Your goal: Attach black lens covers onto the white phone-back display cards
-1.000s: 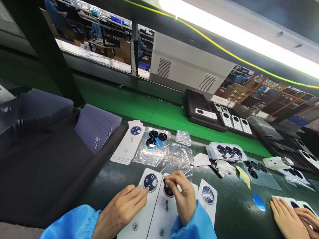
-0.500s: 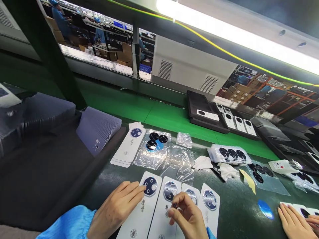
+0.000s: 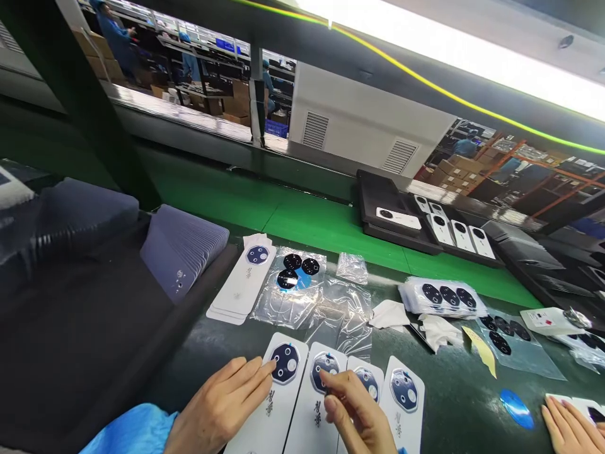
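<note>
A row of white phone back panels (image 3: pixel 278 410) lies on the dark bench in front of me, each with a dark blue octagonal camera plate near its top. My left hand (image 3: pixel 222 403) rests on the leftmost panel with its fingers stretched out and together, fingertips at the edge of the camera plate (image 3: pixel 285 364). Over the second panel (image 3: pixel 309 416) is my right hand (image 3: pixel 357 410), its thumb and index finger bent close together by that panel's camera plate (image 3: pixel 322 373). Whatever is between those fingertips is too small to make out. The right hand partly hides the third panel (image 3: pixel 363 366).
More white panels (image 3: pixel 243 284) are stacked behind my left hand, beside a clear bag (image 3: pixel 278 309) with black discs. A stack of sleeved black plates (image 3: pixel 442 296), white cloths (image 3: pixel 439 331) and a blue film disc (image 3: pixel 517 408) lie rightward. A co-worker's hand (image 3: pixel 570 425) is far right.
My right hand has moved up the second panel to its camera plate, and the fingers have straightened slightly. My left hand stays on the leftmost panel. The camera view has shifted a little.
</note>
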A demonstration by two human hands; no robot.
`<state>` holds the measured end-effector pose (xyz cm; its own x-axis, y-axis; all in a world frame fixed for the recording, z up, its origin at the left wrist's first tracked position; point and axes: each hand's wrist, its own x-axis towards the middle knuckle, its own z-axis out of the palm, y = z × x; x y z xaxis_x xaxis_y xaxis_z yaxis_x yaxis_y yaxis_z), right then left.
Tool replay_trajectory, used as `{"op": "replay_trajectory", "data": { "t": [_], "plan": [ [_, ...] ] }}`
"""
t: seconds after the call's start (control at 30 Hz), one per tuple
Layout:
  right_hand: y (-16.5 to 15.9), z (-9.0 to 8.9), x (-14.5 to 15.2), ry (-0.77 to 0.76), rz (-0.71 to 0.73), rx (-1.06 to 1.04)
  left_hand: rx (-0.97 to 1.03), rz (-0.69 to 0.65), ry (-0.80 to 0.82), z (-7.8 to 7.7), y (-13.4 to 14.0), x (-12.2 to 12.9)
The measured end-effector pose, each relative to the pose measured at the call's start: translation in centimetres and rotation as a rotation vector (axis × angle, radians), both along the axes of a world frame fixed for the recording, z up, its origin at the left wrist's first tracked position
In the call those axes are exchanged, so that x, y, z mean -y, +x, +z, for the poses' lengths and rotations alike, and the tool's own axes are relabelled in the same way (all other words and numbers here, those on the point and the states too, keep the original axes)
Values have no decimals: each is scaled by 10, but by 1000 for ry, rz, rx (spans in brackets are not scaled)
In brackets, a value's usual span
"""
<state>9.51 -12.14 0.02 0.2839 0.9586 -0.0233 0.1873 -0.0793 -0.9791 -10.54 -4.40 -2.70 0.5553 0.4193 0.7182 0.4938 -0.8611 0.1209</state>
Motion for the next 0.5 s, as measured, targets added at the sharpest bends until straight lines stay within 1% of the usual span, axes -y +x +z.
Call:
{"op": "replay_trajectory", "data": {
  "t": [0.07,0.13,0.2,0.27,0.37,0.43,0.5],
  "plan": [
    [-3,2,-1,-38,-47,-104,-15,10,11,0,0,0],
    [-5,4,-4,-87,-62,-185,-28,8,19,0,1,0],
    [-7,6,-7,-122,-45,-221,-32,1,29,0,1,-1],
    [-8,5,-12,-118,-31,-225,-28,0,42,1,1,-2],
    [-8,-1,-20,-7,-1,-121,-15,9,53,1,2,-2],
    [-8,-6,-25,72,61,16,-10,8,47,0,3,-2],
    [-9,-11,-31,112,119,165,-6,2,38,-1,3,-1]
  ]
}}
